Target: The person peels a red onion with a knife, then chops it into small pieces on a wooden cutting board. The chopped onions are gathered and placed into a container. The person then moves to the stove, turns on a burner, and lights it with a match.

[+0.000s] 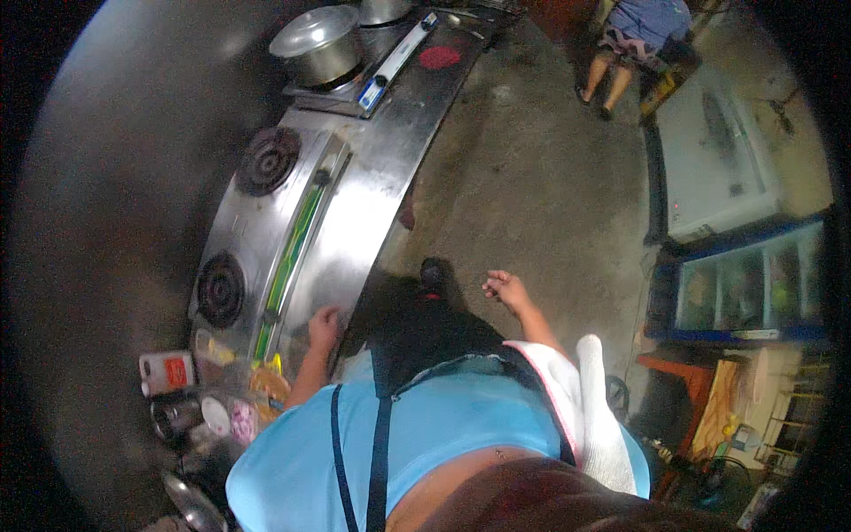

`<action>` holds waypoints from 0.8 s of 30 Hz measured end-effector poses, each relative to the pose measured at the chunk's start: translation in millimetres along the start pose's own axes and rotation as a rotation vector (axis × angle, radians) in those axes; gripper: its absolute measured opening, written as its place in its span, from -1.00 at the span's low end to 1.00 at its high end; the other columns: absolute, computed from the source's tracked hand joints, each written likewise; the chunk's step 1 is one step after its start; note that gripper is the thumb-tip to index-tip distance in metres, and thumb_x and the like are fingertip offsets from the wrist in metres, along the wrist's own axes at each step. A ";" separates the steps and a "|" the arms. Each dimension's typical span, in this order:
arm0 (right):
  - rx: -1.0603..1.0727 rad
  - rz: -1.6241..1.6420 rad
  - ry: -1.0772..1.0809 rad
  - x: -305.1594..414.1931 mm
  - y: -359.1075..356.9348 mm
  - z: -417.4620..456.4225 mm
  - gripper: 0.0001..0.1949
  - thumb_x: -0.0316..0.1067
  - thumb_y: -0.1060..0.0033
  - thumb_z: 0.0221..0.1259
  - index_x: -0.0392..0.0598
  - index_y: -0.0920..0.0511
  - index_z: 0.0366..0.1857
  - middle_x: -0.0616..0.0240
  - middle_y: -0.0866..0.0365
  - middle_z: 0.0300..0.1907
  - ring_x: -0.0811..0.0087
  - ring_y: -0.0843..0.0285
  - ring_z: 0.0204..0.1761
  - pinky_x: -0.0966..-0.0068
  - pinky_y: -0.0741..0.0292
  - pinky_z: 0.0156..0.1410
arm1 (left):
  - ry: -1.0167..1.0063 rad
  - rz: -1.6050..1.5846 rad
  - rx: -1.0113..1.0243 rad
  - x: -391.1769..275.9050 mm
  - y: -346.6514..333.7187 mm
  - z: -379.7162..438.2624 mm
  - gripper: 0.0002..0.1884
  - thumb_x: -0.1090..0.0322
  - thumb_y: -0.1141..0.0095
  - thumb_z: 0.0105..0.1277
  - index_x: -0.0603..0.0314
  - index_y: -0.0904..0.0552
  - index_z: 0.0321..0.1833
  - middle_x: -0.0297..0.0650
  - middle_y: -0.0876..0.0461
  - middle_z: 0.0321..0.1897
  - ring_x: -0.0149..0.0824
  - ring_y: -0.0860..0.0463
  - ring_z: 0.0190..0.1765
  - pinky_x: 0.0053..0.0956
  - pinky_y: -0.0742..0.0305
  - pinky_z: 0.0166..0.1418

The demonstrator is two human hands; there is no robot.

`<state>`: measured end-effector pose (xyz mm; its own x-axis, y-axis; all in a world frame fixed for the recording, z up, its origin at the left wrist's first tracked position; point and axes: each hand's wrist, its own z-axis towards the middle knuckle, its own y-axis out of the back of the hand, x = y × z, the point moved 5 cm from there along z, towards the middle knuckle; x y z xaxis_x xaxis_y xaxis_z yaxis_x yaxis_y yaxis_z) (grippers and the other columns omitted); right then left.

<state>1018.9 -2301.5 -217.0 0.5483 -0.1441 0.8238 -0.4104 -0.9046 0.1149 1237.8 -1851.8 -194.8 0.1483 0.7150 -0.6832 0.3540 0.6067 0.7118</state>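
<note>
My left hand (324, 327) is loosely curled above the front edge of the stainless steel counter (362, 206). Blur hides whether its fingers are closed, and I see nothing held in it. My right hand (505, 290) hangs in the air over the concrete floor, its fingers half bent and nothing between them. Nearest to the left hand is a two-burner gas stove with a green front panel (292, 253). Its two round burners, one far (269, 161) and one near (221, 289), carry no pots.
Farther along, a lidded aluminium pot (318, 46) stands on a second stove (399, 63). A white plastic jug (166, 374) and a container of chopped pinkish food (243, 421) sit at the left. On the right are a white chest freezer (718, 153), a glass-fronted cooler (751, 279) and a seated person (638, 40).
</note>
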 end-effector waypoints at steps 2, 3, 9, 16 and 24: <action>-0.121 -0.338 0.047 -6.2 56.8 51.4 -0.60 -0.31 -0.16 0.28 -0.20 -0.48 0.16 0.28 -0.71 -0.23 0.46 -0.63 -0.33 0.51 -0.51 -0.28 | -0.011 -0.029 0.108 -44.3 -39.4 73.9 -0.75 0.33 -0.10 0.27 0.12 -0.70 -0.03 -0.05 -0.71 -0.12 -0.04 -0.67 -0.03 -0.26 -0.52 0.11; -0.146 -0.438 0.023 5.3 73.3 73.4 -0.60 -0.31 -0.17 0.26 -0.22 -0.49 0.15 0.25 -0.72 -0.22 0.45 -0.65 -0.30 0.49 -0.53 -0.25 | 0.004 -0.035 0.154 -55.8 -51.0 101.6 -0.75 0.31 -0.11 0.27 0.12 -0.70 -0.03 -0.05 -0.70 -0.12 -0.03 -0.67 -0.02 -0.26 -0.51 0.12; -0.345 -0.544 0.074 84.4 161.1 175.7 -0.65 -0.43 -0.18 0.17 -0.23 -0.56 0.07 0.16 -0.72 -0.25 0.37 -0.70 -0.30 0.42 -0.58 -0.17 | -0.110 -0.146 0.114 -171.1 -51.9 261.3 -0.74 0.30 -0.25 0.19 0.25 -0.68 -0.10 -0.05 -0.70 -0.17 -0.12 -0.68 -0.09 -0.30 -0.52 0.06; -0.438 -0.104 0.133 239.2 177.5 338.1 -0.76 -0.46 -0.21 0.17 -0.21 -0.61 -0.07 0.29 -0.63 -0.47 0.50 -0.54 -0.50 0.53 -0.47 -0.39 | -0.144 -0.216 -0.049 -238.2 -12.8 376.8 -0.79 0.52 -0.07 0.31 0.24 -0.68 -0.05 -0.13 -0.70 -0.14 -0.24 -0.67 -0.04 -0.42 -0.51 0.10; -0.600 -0.584 0.598 472.0 244.6 679.8 -0.66 -0.03 -0.29 0.21 -0.15 -0.65 -0.34 0.27 -0.63 -0.57 0.40 -0.60 -0.52 0.41 -0.53 -0.32 | 0.186 -0.195 -0.379 -228.3 -17.0 393.7 -0.78 0.55 0.01 0.32 0.38 -0.64 -0.04 -0.07 -0.68 -0.13 -0.25 -0.65 -0.04 -0.40 -0.51 0.11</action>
<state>1672.6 -2863.4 -177.5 0.3939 0.6255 0.6735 -0.5831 -0.3963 0.7091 1561.5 -2162.1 -115.2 -0.0676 0.6037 -0.7943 -0.0090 0.7957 0.6056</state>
